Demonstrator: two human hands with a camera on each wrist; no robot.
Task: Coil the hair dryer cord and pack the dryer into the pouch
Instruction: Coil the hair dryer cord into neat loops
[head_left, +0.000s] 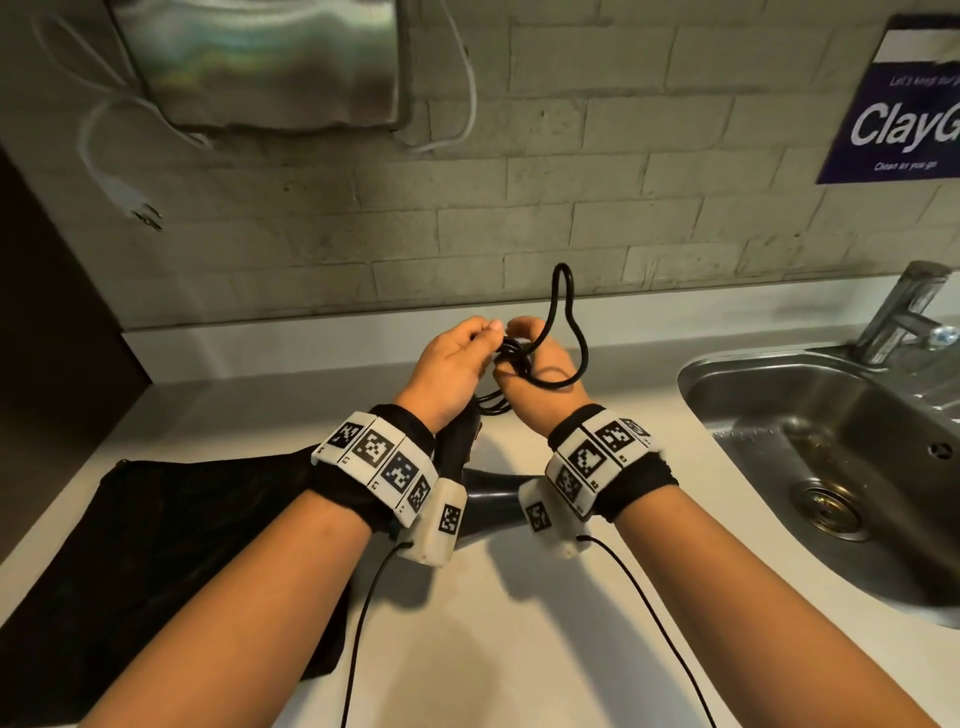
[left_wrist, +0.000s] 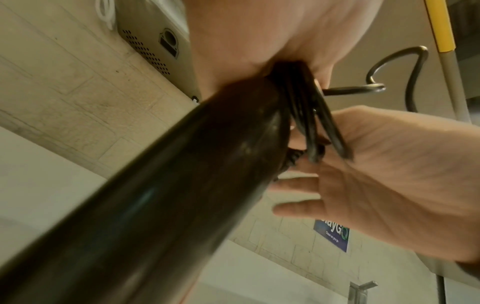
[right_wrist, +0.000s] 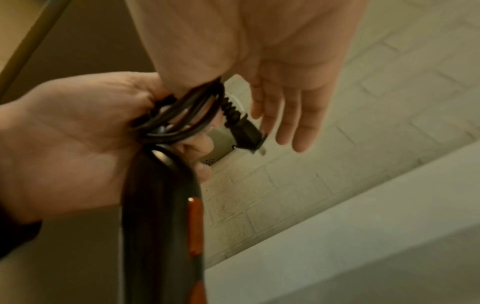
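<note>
Both hands are raised above the counter. My left hand (head_left: 457, 358) grips the bundled loops of the black cord (head_left: 511, 347) at the end of the dryer's handle. The black hair dryer (head_left: 493, 499) hangs below the hands, its handle (left_wrist: 182, 185) close to the left wrist camera, with an orange switch (right_wrist: 194, 226). My right hand (head_left: 550, 358) pinches the cord under its thumb, its other fingers (right_wrist: 293, 123) straight. A free loop rises behind the hands. The plug (right_wrist: 244, 131) sticks out of the coil (right_wrist: 182, 117). The black pouch (head_left: 182, 519) lies flat on the counter at the left.
A steel sink (head_left: 696, 384) with a faucet (head_left: 904, 306) is set into the counter at the right. On the brick wall hang a metal dispenser (head_left: 260, 62), a white cable with a plug (head_left: 140, 208) and a blue poster (head_left: 904, 104).
</note>
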